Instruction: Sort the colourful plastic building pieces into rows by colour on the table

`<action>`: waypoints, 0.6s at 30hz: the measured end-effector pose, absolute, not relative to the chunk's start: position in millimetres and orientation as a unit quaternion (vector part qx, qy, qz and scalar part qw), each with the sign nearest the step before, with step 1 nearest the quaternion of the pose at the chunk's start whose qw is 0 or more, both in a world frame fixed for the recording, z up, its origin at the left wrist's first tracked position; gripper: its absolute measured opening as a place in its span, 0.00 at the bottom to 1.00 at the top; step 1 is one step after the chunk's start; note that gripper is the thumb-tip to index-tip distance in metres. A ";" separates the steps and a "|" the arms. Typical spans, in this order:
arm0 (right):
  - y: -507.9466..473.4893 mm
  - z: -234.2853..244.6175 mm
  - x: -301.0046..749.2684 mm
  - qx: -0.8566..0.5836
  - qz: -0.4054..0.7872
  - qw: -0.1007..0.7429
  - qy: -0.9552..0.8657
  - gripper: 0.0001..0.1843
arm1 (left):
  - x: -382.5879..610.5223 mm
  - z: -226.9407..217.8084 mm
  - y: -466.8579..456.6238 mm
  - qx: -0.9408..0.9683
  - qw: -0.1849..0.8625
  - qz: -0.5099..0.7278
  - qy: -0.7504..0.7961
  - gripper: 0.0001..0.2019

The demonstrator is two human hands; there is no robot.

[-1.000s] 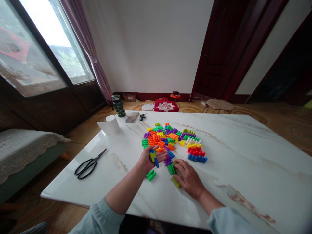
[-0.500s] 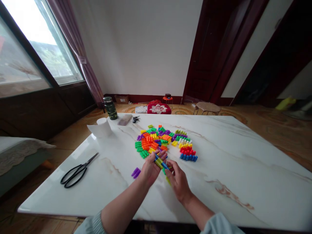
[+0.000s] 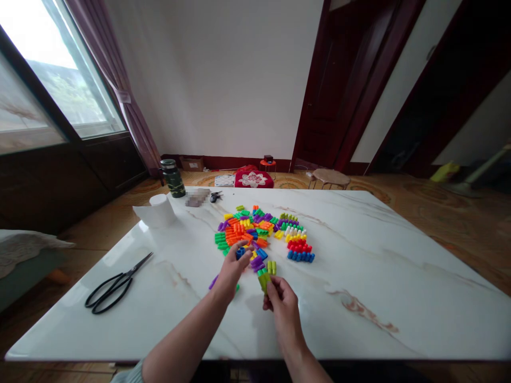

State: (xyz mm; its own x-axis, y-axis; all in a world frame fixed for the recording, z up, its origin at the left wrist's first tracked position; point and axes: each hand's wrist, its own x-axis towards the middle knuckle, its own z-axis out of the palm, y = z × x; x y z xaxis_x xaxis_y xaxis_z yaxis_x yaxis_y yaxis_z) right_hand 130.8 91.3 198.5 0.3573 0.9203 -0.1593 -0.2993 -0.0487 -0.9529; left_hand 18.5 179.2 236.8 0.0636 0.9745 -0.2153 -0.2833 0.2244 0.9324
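My left hand [image 3: 229,271] is at the near left edge of a pile of plastic toy blocks [image 3: 239,231], with a blue toy block [image 3: 240,253] between its thumb and curled fingers. Closer to me, my right hand [image 3: 281,298] pinches a yellow-green toy block [image 3: 264,282] by its lower end; green shows at its top. Just beyond that block lie a purple block [image 3: 257,264] and another yellow-green block [image 3: 272,267]. A purple block [image 3: 213,282] is partly hidden behind my left wrist.
Blocks sorted by colour stand in rows to the right, with a blue row [image 3: 301,257] nearest. Black-handled scissors [image 3: 109,292] lie at left on the marble-patterned table [image 3: 359,255]. A paper roll [image 3: 162,210], a camouflage bottle [image 3: 173,180] and keys [image 3: 215,197] stand farther back.
My hands have moved apart: the left went forward and left to the pile with a blue block, while the right keeps a yellow-green block. The view has shifted slightly right.
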 end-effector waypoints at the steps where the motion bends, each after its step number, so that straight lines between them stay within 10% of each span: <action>1: 91.2 199.8 132.3 -0.532 0.490 0.631 -0.282 0.27 | 17.0 235.0 180.6 0.434 0.578 0.489 0.487 0.23; 6: 94.8 205.9 138.2 -0.530 0.498 0.636 -0.259 0.29 | 19.4 231.5 178.7 0.673 0.379 0.395 0.498 0.18; 18: 85.7 204.0 140.4 -0.543 0.480 0.630 -0.278 0.23 | 17.7 240.4 171.7 0.707 0.437 0.317 0.457 0.09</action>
